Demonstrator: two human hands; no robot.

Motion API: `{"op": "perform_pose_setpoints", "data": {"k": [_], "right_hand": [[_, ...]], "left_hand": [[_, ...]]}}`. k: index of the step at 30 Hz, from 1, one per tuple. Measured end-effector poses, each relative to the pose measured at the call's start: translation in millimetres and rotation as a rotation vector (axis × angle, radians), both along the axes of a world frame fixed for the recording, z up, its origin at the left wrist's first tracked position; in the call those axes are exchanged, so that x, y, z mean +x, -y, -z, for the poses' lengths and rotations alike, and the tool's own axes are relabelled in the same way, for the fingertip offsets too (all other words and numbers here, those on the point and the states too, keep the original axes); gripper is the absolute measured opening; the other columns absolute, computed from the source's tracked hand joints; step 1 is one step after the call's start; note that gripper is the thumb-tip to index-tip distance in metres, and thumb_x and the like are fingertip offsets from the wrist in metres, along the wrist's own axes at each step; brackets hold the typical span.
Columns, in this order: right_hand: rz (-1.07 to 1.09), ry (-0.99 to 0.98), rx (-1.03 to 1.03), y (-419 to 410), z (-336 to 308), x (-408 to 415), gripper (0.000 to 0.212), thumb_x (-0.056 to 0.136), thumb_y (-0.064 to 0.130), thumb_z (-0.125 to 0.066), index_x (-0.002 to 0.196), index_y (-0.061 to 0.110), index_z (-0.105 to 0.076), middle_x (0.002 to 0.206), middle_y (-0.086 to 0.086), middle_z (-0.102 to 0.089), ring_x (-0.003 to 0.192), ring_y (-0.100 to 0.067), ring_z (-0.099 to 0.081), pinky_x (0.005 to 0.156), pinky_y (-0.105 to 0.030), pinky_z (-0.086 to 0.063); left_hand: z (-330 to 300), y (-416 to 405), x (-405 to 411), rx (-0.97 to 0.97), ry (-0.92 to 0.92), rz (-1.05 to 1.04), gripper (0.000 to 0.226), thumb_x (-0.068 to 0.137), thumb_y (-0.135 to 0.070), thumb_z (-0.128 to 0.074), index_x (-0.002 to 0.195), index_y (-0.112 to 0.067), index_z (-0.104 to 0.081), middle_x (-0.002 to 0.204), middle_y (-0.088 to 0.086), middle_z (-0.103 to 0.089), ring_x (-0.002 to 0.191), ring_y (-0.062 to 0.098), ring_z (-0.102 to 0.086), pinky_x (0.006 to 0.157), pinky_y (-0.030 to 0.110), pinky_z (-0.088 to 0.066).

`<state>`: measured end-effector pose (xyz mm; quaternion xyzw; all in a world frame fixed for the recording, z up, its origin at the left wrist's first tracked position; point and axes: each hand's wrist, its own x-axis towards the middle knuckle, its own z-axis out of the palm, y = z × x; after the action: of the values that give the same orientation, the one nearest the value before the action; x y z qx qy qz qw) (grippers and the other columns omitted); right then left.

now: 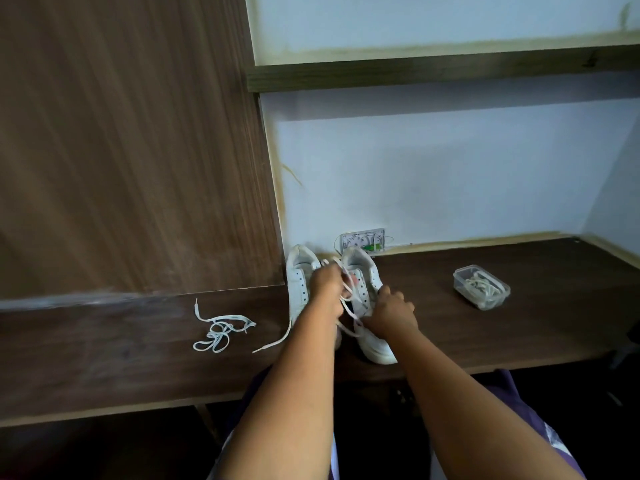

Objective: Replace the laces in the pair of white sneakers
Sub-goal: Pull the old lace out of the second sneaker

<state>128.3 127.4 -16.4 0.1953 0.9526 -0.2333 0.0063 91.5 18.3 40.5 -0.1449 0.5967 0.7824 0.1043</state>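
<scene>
Still mid-unlacing, apparently: right sneaker (363, 299) beside left sneaker (299, 282) against the tabletop's (485, 341) back edge. Left hand (327, 287) pinching the lace (346, 306), right hand (391, 313) clamped on the shoe. Next, probably, drawing lace free through eyelets. Pulled lace (218, 330) left; tub (481, 287) right, well apart. Open room near the front edge.

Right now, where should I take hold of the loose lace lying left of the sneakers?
Pinch the loose lace at its tipped end, which sticks up toward the wall clear of the tangle, and come from above. The loops nearer the desk edge overlap, so grabbing there would likely drag a knot.
</scene>
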Motion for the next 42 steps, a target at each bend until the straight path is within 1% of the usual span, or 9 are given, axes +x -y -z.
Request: {"op": "perform_pose_setpoints", "data": {"k": [5,10,12,15,17,19,27,35,42], "right_hand": [[-0.009,0.029,-0.024,-2.7,3.5,-4.5,0.082,0.073,0.051,-0.076,0.133,0.017,-0.032,0.132,-0.011,-0.041,0.121,-0.034,-0.042,0.094,-0.043,-0.042],[-0.012,-0.228,0.478,23.9,-4.8,5.7,0.071,0.084,0.033,-0.065,0.143,0.022,-0.026,0.139,-0.008,-0.034,0.127,-0.032,-0.033,0.098,-0.049,-0.038],[-0.170,-0.316,0.422,32.2,0.9,4.2,0.048,0.089,0.017,-0.052,0.135,0.017,-0.038,0.137,-0.009,-0.038,0.121,-0.030,-0.040,0.092,-0.041,-0.042],[-0.148,-0.271,0.088,25.4,4.7,2.1,0.033,0.088,0.015,-0.060,0.120,0.010,-0.053,0.128,-0.012,-0.046,0.111,-0.030,-0.052,0.087,-0.035,-0.046],[-0.075,-0.301,-0.097,14.9,3.1,1.9,0.047,0.077,0.018,-0.076,0.118,0.008,-0.053,0.121,-0.013,-0.051,0.106,-0.030,-0.056,0.085,-0.031,-0.046],[-0.054,-0.269,-0.196,5.8,-0.4,0.3,0.064,0.064,0.022,-0.087,0.115,0.008,-0.052,0.117,-0.011,-0.053,0.105,-0.027,-0.056,0.084,-0.030,-0.045],[-0.004,-0.099,-0.358,-8.7,-2.6,0.8,0.075,0.049,0.029,-0.094,0.105,0.022,-0.043,0.119,-0.009,-0.054,0.101,-0.024,-0.059,0.069,-0.030,-0.050],[-0.023,-0.104,-0.319,-6.8,-1.2,1.4,0.076,0.052,0.029,-0.092,0.113,0.017,-0.047,0.119,-0.010,-0.050,0.101,-0.024,-0.057,0.079,-0.033,-0.052],[-0.045,-0.132,-0.263,-5.6,1.5,0.4,0.053,0.066,0.029,-0.085,0.111,0.015,-0.060,0.116,-0.010,-0.050,0.088,-0.020,-0.054,0.074,-0.025,-0.042]], "left_hand": [[-52.7,40.5,12.1,0.465,-0.179,-0.222,0.037,0.101,-0.019,-0.040,0.064,-0.015,-0.042,0.043,-0.005,-0.035,0.035,0.006,-0.029,0.044,0.021,-0.034],[-58.5,32.2,25.6,0.501,-0.388,-0.013,0.039,0.102,-0.024,-0.034,0.064,-0.019,-0.030,0.039,-0.011,-0.020,0.031,0.002,-0.013,0.035,0.013,-0.010],[-61.0,20.6,29.7,0.452,-0.408,0.022,0.038,0.102,-0.022,-0.036,0.065,-0.018,-0.033,0.040,-0.010,-0.022,0.032,0.003,-0.014,0.035,0.010,-0.011],[-47.8,19.3,22.3,-0.058,-0.439,0.022,0.026,0.096,-0.023,-0.051,0.072,-0.012,-0.051,0.048,-0.005,-0.033,0.042,0.012,-0.028,0.042,0.016,-0.024],[-24.3,29.1,13.7,-0.704,-0.508,0.089,0.022,0.088,-0.028,-0.059,0.077,-0.009,-0.058,0.058,-0.004,-0.046,0.055,0.015,-0.042,0.053,0.025,-0.032],[-3.5,36.0,11.1,-1.048,-0.451,0.258,0.018,0.081,-0.031,-0.065,0.082,-0.014,-0.060,0.071,-0.006,-0.057,0.068,0.015,-0.053,0.061,0.026,-0.037],[35.6,8.3,8.2,-1.304,-0.429,0.538,0.023,0.090,-0.025,-0.057,0.104,-0.009,-0.065,0.111,0.010,-0.066,0.102,0.029,-0.061,0.077,0.031,-0.043],[39.2,4.7,5.5,-1.112,-0.286,0.472,0.030,0.093,-0.027,-0.052,0.111,-0.006,-0.063,0.111,0.013,-0.064,0.104,0.030,-0.060,0.076,0.029,-0.043],[43.8,-1.0,12.5,-0.599,0.007,0.417,0.036,0.093,-0.031,-0.045,0.117,-0.008,-0.060,0.101,0.012,-0.062,0.081,0.024,-0.057,0.072,0.029,-0.038]]}}
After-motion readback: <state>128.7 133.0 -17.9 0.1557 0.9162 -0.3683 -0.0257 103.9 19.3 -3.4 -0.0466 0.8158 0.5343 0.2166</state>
